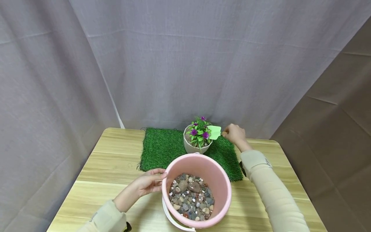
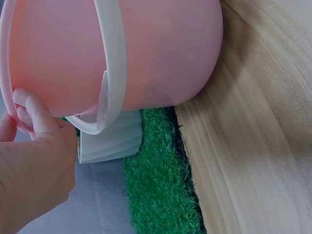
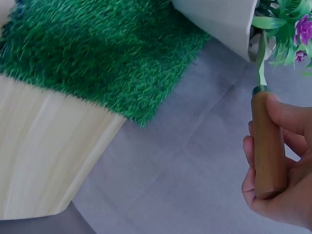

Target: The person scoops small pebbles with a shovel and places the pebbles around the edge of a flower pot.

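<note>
Left hand (image 1: 149, 182): pinches the rim of the pink bucket (image 1: 219, 183) at about 10 o'clock on its circle, taking 12 o'clock as farthest from the person. Right hand (image 1: 236, 133): fingers wrapped round the wooden handle (image 3: 269, 146) of a small trowel. Its pale green blade (image 1: 214, 132) points to 9 o'clock, its end over the mouth of the white pot (image 1: 192, 149) at the pot's 2 to 3 o'clock; contact with the rim cannot be confirmed. No stones show on the blade's visible face.

Trowel assessed as light and stiff, with the handle the sound place of hold; a loose wrist would likely tip any load off the blade.

Bucket stands at 6 o'clock of the pot, with mixed stones (image 1: 191, 196) across its floor. Judged thin, slightly flexible plastic, bottom-heavy from the load. A rim hold should steady it; lifting is better done by the white bail (image 2: 114, 58), which hangs down toward 7 o'clock. Stones appear hard and smooth, apt to roll or slide.

Pot holds a purple-flowered plant (image 1: 200, 135); leaves and blooms look easily bent, so grip the pot wall. Pot wall judged rigid, possibly brittle; material unconfirmed.

Beneath the pot: green turf mat (image 1: 165, 145), soft, liable to shift. Beyond: wooden table (image 1: 95, 180); grey curtain (image 1: 174, 74) at 12 o'clock.
</note>
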The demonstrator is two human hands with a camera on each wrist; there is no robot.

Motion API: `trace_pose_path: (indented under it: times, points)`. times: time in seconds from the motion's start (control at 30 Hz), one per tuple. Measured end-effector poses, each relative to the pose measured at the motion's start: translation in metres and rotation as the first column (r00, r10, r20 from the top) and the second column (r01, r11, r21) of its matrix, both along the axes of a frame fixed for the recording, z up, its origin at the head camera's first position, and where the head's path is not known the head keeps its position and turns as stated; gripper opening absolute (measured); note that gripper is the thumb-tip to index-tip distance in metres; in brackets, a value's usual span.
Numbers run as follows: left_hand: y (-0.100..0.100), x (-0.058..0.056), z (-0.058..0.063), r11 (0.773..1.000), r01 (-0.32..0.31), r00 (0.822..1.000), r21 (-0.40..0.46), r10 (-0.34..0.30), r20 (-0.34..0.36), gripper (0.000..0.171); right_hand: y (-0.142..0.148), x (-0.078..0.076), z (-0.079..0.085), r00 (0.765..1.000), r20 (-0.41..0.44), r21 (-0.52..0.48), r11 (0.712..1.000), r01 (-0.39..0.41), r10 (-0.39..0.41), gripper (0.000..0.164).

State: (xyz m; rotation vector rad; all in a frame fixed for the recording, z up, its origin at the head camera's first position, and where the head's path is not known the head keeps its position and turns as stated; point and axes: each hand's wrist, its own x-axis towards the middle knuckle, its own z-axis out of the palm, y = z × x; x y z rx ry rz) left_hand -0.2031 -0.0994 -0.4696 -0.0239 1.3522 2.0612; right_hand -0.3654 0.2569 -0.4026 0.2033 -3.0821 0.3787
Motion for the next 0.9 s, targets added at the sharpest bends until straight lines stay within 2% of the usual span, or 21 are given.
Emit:
trace_pose_path:
  times: [0.1, 0.2, 0.33, 0.43, 0.53, 0.63, 0.9]
  points:
    - [0.0, 0.001, 0.0, 1.0, 0.001, 1.0, -0.003, -0.001, -0.002, 0.017, -0.006, -0.004, -0.003, 1.0, -0.012, -0.006, 1.0, 0.0, 0.0, 0.019]
    - [0.001, 0.001, 0.0, 1.0, 0.0, 1.0, 0.0, 0.0, -0.001, 0.017, -0.014, -0.007, -0.005, 0.996, -0.086, 0.015, 1.0, -0.011, 0.012, 0.013]
    - [0.003, 0.001, -0.001, 1.0, -0.004, 1.0, 0.006, 0.004, 0.003, 0.018, -0.021, -0.008, -0.007, 0.975, -0.216, 0.076, 0.997, -0.03, 0.046, 0.01]
    - [0.003, 0.001, -0.001, 1.0, -0.008, 1.0, 0.006, 0.008, 0.004, 0.017, -0.024, -0.008, -0.008, 0.959, -0.273, 0.136, 0.99, -0.042, 0.078, 0.003]
    - [0.003, 0.001, -0.001, 1.0, -0.007, 1.0, 0.008, 0.007, 0.003, 0.015, -0.023, -0.007, -0.008, 0.95, -0.299, 0.183, 0.982, -0.036, 0.091, 0.011]
    - [0.002, 0.001, -0.001, 1.0, -0.005, 1.0, 0.007, 0.005, 0.002, 0.014, -0.019, -0.005, -0.006, 0.947, -0.311, 0.189, 0.982, -0.021, 0.081, 0.017]
    - [0.001, 0.0, 0.0, 1.0, -0.005, 1.0, -0.02, 0.005, -0.002, 0.02, -0.005, 0.002, 0.005, 0.942, -0.334, 0.119, 0.993, 0.001, 0.039, 0.017]
